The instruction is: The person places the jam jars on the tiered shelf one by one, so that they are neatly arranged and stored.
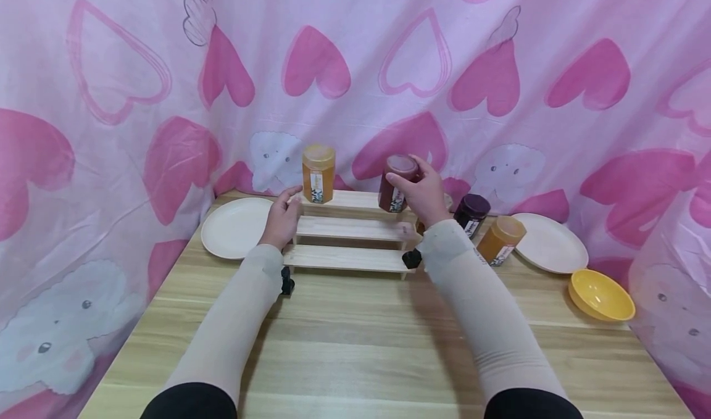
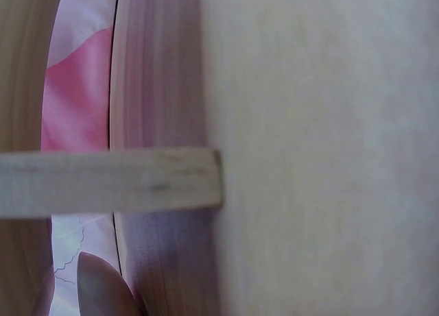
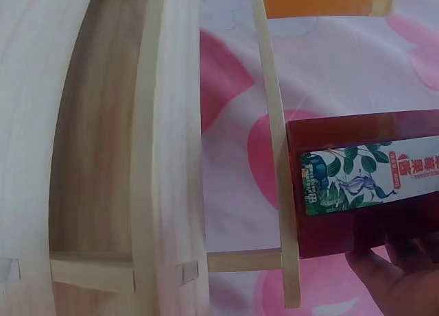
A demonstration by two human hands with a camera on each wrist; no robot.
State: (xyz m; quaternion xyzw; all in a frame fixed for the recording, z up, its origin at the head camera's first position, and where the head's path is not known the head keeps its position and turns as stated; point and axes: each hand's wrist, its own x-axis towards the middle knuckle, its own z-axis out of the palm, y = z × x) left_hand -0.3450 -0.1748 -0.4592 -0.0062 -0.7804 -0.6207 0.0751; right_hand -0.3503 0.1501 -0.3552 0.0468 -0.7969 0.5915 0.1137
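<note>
Head view, with a stepped wooden shelf (image 1: 344, 257) near the clock's centre: we see a person's right hand (image 1: 426, 194) at 2 o'clock pinching a dark red jar (image 1: 389, 192) between thumb and fingers, its base at the shelf's top tier; whether the jar's weight rests there, we cannot tell. The left hand (image 1: 281, 220), towards 9 o'clock, is at the shelf's left end; we cannot tell whether its fingers pinch the board or only rest against it. As far as we can judge, the work is partly done: one amber jar (image 1: 319, 177) stands upright on the top tier towards 11 o'clock, and the red one is up at that tier but not yet let go. Off the shelf, a near-black jar (image 1: 472, 208) at 3 o'clock and a second amber jar (image 1: 500, 240) just past it sit on the table (image 1: 355, 351). Turning to writing, in the right wrist view the red jar's label (image 3: 370, 172), towards 3 o'clock, shows green leaves, a blue bird-like figure and red Chinese characters, among which we read 果, "fruit"; we make out no brand. The other jars' labels are too small for us to read.
</note>
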